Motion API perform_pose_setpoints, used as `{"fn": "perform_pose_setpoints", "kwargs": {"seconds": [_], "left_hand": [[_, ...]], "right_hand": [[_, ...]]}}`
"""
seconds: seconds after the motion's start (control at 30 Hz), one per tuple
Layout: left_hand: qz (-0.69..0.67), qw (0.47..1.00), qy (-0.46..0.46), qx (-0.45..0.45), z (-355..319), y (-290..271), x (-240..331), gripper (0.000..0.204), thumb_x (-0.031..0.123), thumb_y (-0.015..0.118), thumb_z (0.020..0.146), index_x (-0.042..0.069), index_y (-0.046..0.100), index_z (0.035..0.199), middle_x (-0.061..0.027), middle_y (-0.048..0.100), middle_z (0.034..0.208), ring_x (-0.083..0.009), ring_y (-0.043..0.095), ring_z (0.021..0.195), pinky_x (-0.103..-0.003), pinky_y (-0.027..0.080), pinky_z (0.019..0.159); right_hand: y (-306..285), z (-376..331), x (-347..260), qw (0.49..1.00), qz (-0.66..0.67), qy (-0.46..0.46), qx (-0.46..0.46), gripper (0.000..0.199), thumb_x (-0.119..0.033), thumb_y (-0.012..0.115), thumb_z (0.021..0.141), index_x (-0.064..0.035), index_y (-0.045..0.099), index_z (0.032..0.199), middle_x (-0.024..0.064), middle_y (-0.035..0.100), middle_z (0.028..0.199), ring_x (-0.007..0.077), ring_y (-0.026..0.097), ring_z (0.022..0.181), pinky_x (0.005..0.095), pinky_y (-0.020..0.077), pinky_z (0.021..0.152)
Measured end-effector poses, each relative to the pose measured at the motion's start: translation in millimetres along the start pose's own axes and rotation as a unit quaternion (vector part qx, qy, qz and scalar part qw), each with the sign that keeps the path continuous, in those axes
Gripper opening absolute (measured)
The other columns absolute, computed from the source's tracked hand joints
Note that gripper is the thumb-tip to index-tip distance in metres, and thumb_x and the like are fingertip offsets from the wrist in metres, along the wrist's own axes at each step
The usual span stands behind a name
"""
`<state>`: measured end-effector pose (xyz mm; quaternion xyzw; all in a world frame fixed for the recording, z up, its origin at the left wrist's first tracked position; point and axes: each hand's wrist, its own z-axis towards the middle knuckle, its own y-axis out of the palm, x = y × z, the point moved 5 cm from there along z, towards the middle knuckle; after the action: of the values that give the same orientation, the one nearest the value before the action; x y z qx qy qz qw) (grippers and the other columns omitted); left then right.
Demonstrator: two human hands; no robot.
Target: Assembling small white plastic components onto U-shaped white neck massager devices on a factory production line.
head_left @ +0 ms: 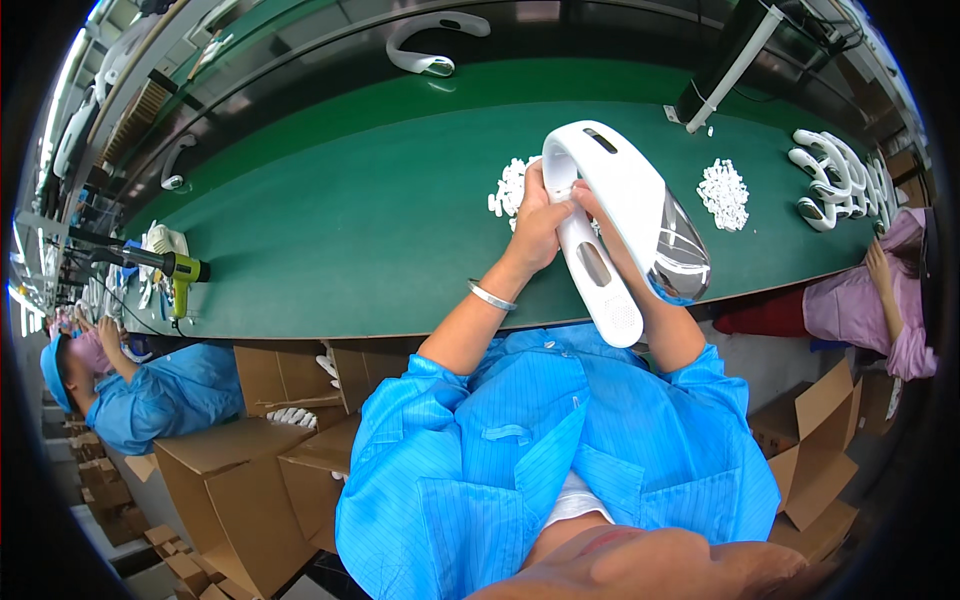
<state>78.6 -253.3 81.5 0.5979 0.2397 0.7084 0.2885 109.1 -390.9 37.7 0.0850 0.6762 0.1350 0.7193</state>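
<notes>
Both hands hold a white U-shaped neck device point(630, 185) up in front of my chest. It has a smooth shell, a shiny chrome end and a dark oval window on its inner arm. My left hand point(538, 228) is closed round the inner arm near the bend, thumb pressed on the inside. Inside the U, my right hand point(592, 208) has its fingertips against the inner arm, near my left thumb; the outer arm covers most of this hand. Behind my left hand lies a pile of small white plastic parts point(510, 190) on the green table point(360, 220).
Another pile of small white parts point(723, 195) lies right of the device. Several similar devices point(840, 180) are heaped at the far right beside a person in pink point(865, 300). A green electric screwdriver point(182, 280) stands at left. Cardboard boxes point(240, 500) flank me.
</notes>
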Motion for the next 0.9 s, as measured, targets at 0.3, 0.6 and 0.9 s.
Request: {"fn": "perform_pose_setpoints", "kwargs": {"seconds": [0.3,0.6,0.9], "left_hand": [[0.016,1.000,0.002,-0.024,-2,1,-1,0.054,0.000,0.046,0.079,0.003,0.025,0.129,-0.0143,0.039,0.127,-0.0207,0.041,0.121,-0.038,0.032,0.105],[0.014,1.000,-0.010,0.018,-13,3,3,0.039,0.006,0.044,0.093,-0.002,0.036,0.130,-0.0115,0.051,0.120,-0.0146,0.052,0.109,-0.028,0.043,0.094],[0.075,0.996,0.007,0.037,-8,0,-1,0.036,0.001,0.042,0.091,-0.004,0.039,0.127,-0.0110,0.055,0.115,-0.0143,0.055,0.104,-0.027,0.044,0.089]], "right_hand": [[44,-9,-61,0.972,-0.220,-0.018,-0.076,0.016,-0.009,0.062,0.083,-0.0004,0.063,0.096,0.0065,0.060,0.080,0.0121,0.056,0.069,0.0239,0.0467,0.064],[50,-11,-82,0.988,-0.103,0.050,-0.108,0.018,-0.001,0.059,0.084,0.0017,0.055,0.102,0.0041,0.064,0.084,0.0079,0.059,0.074,0.0204,0.0481,0.066],[38,1,-43,0.994,-0.006,0.018,-0.111,0.025,-0.004,0.058,0.085,0.0008,0.058,0.109,0.0033,0.063,0.095,0.0084,0.058,0.086,0.0218,0.0480,0.075]]}}
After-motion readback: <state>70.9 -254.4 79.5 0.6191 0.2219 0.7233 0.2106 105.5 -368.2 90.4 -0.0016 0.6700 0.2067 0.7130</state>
